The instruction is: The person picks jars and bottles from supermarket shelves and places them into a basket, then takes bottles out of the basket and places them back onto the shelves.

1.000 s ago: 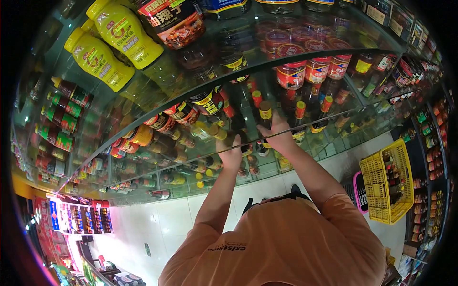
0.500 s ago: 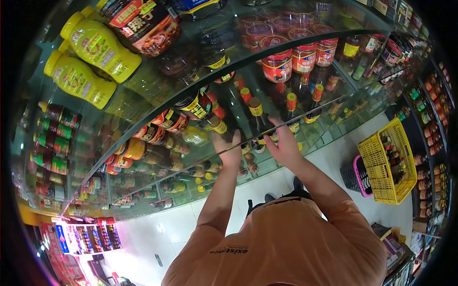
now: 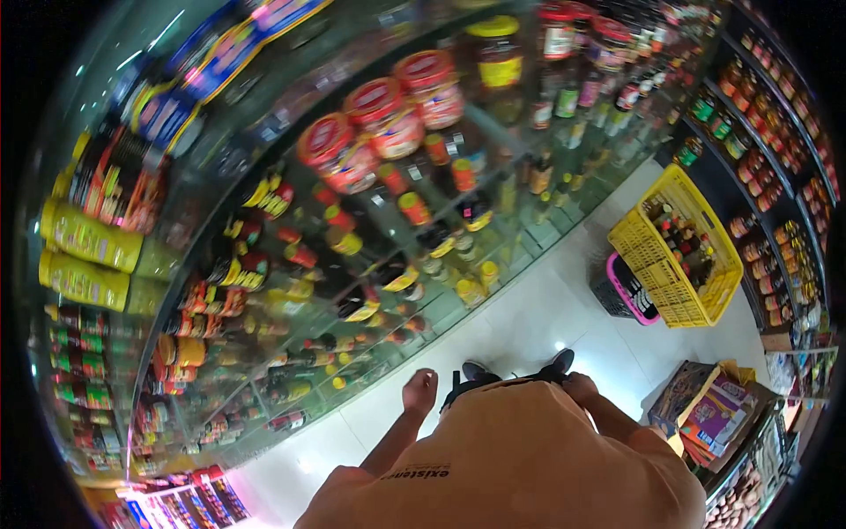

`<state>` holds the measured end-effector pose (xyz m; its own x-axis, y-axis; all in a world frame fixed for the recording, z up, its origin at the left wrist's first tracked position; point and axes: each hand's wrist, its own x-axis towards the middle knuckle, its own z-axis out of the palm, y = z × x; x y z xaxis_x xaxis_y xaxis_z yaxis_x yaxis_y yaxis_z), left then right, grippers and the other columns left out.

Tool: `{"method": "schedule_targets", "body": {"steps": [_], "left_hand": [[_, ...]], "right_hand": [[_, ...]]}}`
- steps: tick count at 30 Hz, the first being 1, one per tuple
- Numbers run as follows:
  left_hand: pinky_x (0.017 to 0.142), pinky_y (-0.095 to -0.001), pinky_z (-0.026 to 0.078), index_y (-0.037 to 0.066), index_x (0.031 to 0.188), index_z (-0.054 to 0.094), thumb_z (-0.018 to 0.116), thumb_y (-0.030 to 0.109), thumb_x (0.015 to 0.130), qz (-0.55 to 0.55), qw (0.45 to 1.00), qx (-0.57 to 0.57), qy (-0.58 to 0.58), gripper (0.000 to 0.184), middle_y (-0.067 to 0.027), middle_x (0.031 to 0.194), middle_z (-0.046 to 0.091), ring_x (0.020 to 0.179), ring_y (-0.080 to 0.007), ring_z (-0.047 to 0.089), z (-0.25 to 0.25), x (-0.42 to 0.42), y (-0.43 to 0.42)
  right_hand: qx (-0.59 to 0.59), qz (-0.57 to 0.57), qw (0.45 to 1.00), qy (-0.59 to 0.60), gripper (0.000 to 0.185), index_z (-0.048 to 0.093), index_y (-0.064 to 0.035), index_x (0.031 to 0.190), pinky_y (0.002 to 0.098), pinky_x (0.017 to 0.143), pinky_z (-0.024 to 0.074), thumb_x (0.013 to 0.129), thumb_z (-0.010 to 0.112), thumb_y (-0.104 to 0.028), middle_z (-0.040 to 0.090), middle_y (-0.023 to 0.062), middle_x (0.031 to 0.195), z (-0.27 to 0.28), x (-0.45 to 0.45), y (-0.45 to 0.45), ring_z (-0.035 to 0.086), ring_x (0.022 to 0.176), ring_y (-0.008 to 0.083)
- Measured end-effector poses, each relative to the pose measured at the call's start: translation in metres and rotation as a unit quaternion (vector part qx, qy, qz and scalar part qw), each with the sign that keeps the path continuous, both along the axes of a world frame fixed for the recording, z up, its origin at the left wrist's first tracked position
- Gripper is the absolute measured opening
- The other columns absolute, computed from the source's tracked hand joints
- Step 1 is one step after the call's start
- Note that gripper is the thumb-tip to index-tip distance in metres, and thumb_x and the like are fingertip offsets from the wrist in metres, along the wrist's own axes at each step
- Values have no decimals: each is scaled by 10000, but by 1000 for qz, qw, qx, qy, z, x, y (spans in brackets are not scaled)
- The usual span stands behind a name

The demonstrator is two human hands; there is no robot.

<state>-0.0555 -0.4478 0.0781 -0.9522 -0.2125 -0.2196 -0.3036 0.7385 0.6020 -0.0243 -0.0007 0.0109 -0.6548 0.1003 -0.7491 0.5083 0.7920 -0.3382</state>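
Observation:
My left hand (image 3: 420, 392) hangs beside my left hip, its fingers loosely curled, and nothing shows in it. It is apart from the glass shelves (image 3: 493, 304). My right hand (image 3: 580, 388) is closed close to my right hip, and I see nothing held there either. Nearest in front, bottles with red and yellow caps, such as a dark sauce bottle (image 3: 414, 210), stand upright on a shelf. Above them are red-lidded jars (image 3: 382, 116) and a yellow-lidded jar (image 3: 497, 53). The shelf goods are smeared by motion.
A yellow crate (image 3: 648, 238) with several bottles stands on the right, beside a black basket with a pink rim (image 3: 630, 286). Cardboard boxes (image 3: 718, 410) are at lower right. A dark shelf of jars (image 3: 753, 167) lines the right side. White floor tiles (image 3: 529, 326) run between.
Both hands have come away from the bottles on the shelf and dropped back to my sides, their fingers now curled. My view has swung to the right.

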Motion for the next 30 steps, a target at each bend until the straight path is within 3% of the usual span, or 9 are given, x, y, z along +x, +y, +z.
{"method": "schedule_targets", "body": {"steps": [2, 4, 7, 10, 11, 17, 21, 27, 30], "left_hand": [[742, -408, 559, 121, 1051, 685, 634, 294, 948, -65, 994, 38, -74, 208, -122, 851, 710, 770, -303, 694, -46, 7, 22], [770, -402, 571, 122, 1071, 681, 631, 246, 935, -132, 978, 114, -113, 190, -108, 915, 711, 814, -292, 704, -127, 25, 21], [680, -320, 578, 100, 1032, 680, 648, 60, 858, -215, 954, 109, -179, 182, -57, 1014, 695, 797, -210, 708, -182, 22, 33], [597, -286, 563, 54, 1066, 655, 634, 89, 920, 44, 911, 264, -314, 152, -93, 982, 710, 773, -184, 703, -175, -3, 82], [584, -300, 555, 34, 1115, 626, 636, 188, 953, 23, 885, 380, -268, 224, -121, 941, 722, 743, -177, 697, -175, -9, 90], [595, -305, 537, 44, 1115, 625, 611, 231, 959, 12, 915, 249, -317, 245, -110, 913, 718, 725, -172, 682, -141, -54, 195], [617, -291, 532, 64, 1095, 642, 618, 182, 964, -46, 914, 228, -331, 178, -102, 947, 713, 788, -167, 678, -119, -80, 243], [591, -293, 526, 54, 1105, 636, 621, 229, 965, -87, 911, 174, -365, 225, -105, 923, 718, 734, -170, 681, -129, -133, 268], [562, -295, 513, 52, 1110, 638, 615, 262, 966, -75, 901, 194, -380, 256, -103, 910, 723, 680, -168, 676, -147, -159, 276]], "right_hand": [[-16, 54, 998, 32, 416, 693, -63, 1150, 423, 951, 519, 871, 610, -361, 721, 195, 1093, 2, 12, 39, 677, 1055, 358], [-54, -131, 989, -32, 424, 695, -71, 1156, 418, 938, 527, 870, 605, -371, 724, 199, 1080, 14, 15, 70, 688, 1021, 358], [-26, -121, 992, 5, 394, 695, -89, 1151, 417, 931, 528, 885, 564, -349, 726, 196, 1065, 1, 35, 127, 689, 1012, 351], [-34, -157, 987, 6, 394, 688, -112, 1169, 422, 938, 521, 895, 536, -351, 723, 194, 1079, 2, 50, 184, 680, 1036, 349], [-28, -161, 987, 1, 399, 683, -115, 1181, 423, 940, 520, 897, 534, -354, 721, 193, 1089, -3, 58, 204, 679, 1037, 350], [7, -252, 968, 3, 319, 696, -119, 1127, 418, 901, 534, 869, 629, -295, 734, 180, 1006, -58, 127, 299, 687, 974, 361], [-89, -450, 886, -66, 152, 666, -75, 982, 318, 531, 554, 926, 602, -200, 682, 53, 794, -107, 164, 340, 663, 664, 150], [-45, -357, 933, 29, 220, 685, -69, 1044, 353, 617, 577, 914, 619, -233, 724, 106, 867, -142, 131, 355, 692, 685, 191], [-30, -328, 938, 108, 344, 676, -47, 1102, 409, 822, 543, 867, 654, -297, 717, 180, 928, -27, 15, 368, 694, 905, 343]]}}
